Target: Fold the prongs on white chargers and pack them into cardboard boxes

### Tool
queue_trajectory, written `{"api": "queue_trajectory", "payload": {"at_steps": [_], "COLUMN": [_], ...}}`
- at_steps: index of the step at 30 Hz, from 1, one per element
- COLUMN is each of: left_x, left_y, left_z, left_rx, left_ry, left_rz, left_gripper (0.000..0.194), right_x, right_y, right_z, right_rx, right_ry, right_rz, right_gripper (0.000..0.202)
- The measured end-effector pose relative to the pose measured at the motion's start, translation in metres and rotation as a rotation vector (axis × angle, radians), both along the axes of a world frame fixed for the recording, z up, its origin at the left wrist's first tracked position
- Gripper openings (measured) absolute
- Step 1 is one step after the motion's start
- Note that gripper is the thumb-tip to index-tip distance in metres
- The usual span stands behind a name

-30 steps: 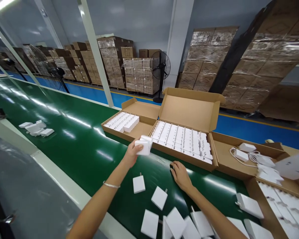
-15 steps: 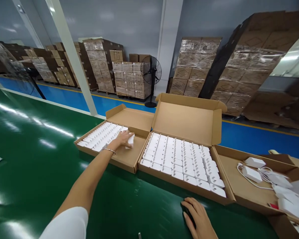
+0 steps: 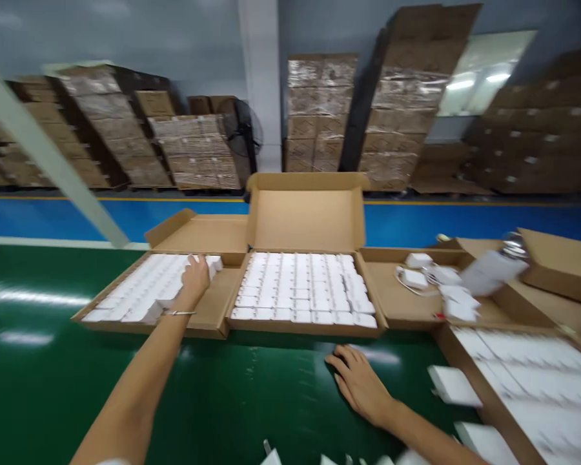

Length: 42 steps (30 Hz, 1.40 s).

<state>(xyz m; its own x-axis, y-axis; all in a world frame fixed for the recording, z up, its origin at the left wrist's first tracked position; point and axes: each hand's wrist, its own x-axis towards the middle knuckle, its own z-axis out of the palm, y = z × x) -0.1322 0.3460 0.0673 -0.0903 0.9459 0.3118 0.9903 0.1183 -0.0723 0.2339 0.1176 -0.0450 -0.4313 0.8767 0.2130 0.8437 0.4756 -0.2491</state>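
White blocky plastic adapters (image 3: 150, 284) line leftmost brown cardboard box (image 3: 206, 331), bare toward its right edge; left hand (image 3: 195, 281) on them, can't tell grip; right hand (image 3: 361, 385) relaxed, nothing grasped, over roomy glossy green surface (image 3: 256, 394).

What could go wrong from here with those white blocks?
The left hand reaches into the left box and might nudge the rows of blocks out of line. The right forearm is close to loose blocks on the green surface and could bump them. A looped cable lies among white pieces in another box and might snag if one is lifted.
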Motion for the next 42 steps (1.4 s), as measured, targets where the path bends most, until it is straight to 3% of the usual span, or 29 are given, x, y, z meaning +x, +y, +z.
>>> {"api": "queue_trajectory", "payload": {"at_steps": [3, 6, 8, 11, 14, 17, 20, 22, 24, 27, 31, 33, 39, 42], "left_x": [0.056, 0.102, 0.112, 0.109, 0.108, 0.111, 0.108, 0.104, 0.102, 0.101, 0.099, 0.094, 0.090, 0.099], "left_y": [-0.034, -0.100, -0.158, -0.238, -0.279, -0.275, -0.256, -0.250, -0.253, -0.267, -0.288, -0.294, -0.308, -0.317], "left_z": [0.015, 0.013, 0.000, -0.027, -0.048, -0.052, -0.048, -0.047, -0.051, -0.061, -0.065, -0.060, -0.034, -0.026], "left_rx": [-0.015, -0.093, -0.344, -0.821, -0.857, -0.638, -0.462, -0.432, -0.423, -0.370, -0.351, -0.383, -0.333, -0.396], "left_ry": [-0.005, -0.100, -0.186, -0.182, -0.185, -0.182, -0.229, -0.360, -0.521, -0.732, -0.879, -0.793, -0.350, -0.200], "left_rz": [-0.327, -0.715, -0.928, -1.002, -0.993, -0.889, -0.534, -0.325, -0.212, -0.173, -0.298, -0.274, -0.024, -0.042], "left_gripper": [0.038, 0.045, 0.049, 0.068, 0.067, 0.049, 0.046, 0.053, 0.055, 0.051, 0.051, 0.050, 0.058, 0.058], "right_x": [0.002, 0.032, 0.065, 0.115, 0.147, 0.147, 0.111, 0.077, 0.042, -0.001, -0.029, -0.031, -0.014, -0.004], "right_y": [0.003, 0.013, 0.013, 0.000, -0.015, -0.021, -0.016, -0.012, -0.009, -0.010, -0.017, -0.020, -0.024, -0.025], "right_z": [0.024, 0.050, 0.066, 0.081, 0.083, 0.082, 0.077, 0.070, 0.061, 0.050, 0.043, 0.042, 0.048, 0.054], "right_rx": [-0.051, -0.263, -0.337, -0.369, -0.390, -0.370, -0.315, -0.293, -0.287, -0.282, -0.304, -0.323, -0.404, -0.425], "right_ry": [-0.028, -0.110, -0.135, -0.154, -0.163, -0.120, -0.002, 0.078, 0.126, 0.155, 0.156, 0.147, 0.143, 0.161], "right_rz": [0.004, -0.086, -0.192, -0.289, -0.329, -0.309, -0.265, -0.231, -0.209, -0.193, -0.143, -0.125, -0.059, -0.023], "right_gripper": [0.033, 0.026, 0.024, 0.034, 0.045, 0.059, 0.066, 0.054, 0.041, 0.032, 0.028, 0.027, 0.035, 0.038]}}
